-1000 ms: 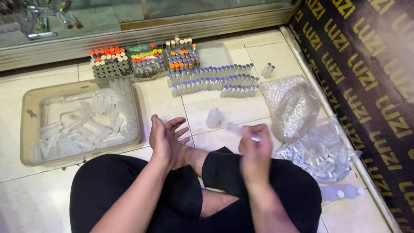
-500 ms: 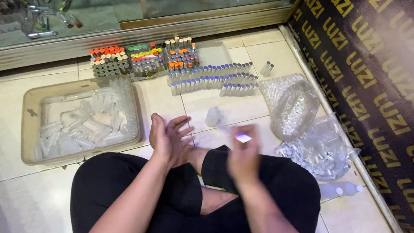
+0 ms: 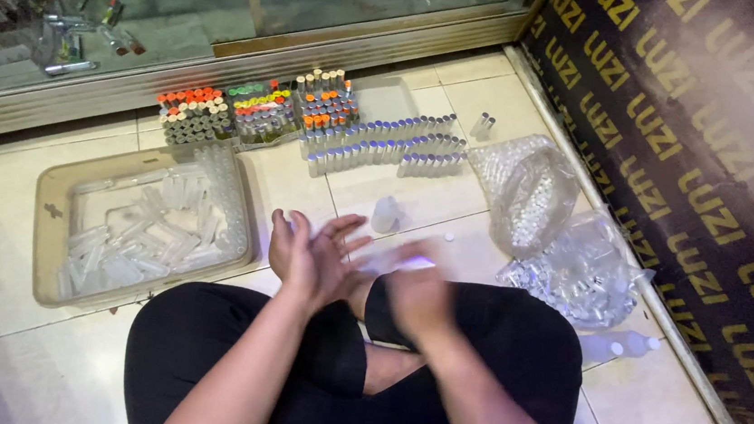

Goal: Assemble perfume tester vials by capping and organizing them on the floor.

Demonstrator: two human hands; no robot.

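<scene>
Clear small vial (image 3: 418,263), seemingly capped, blurs between both hands (image 3: 362,274).

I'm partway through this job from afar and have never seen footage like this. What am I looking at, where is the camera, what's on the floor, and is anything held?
There is no machine: a person sits cross-legged on a tiled floor, and the single camera is worn on their head, looking down at their own two hands. The left hand is open, fingers spread, with nothing in it. The right hand is blurred by motion, so whether it holds anything cannot be told. On the floor ahead stand rows of small vials with blue caps, and beside them blocks of vials with orange, green and other coloured caps. To the left is a shallow beige tray holding clear plastic tubes. To the right lie clear plastic bags of small vials. One small white bottle stands alone in front of the hands.
</scene>
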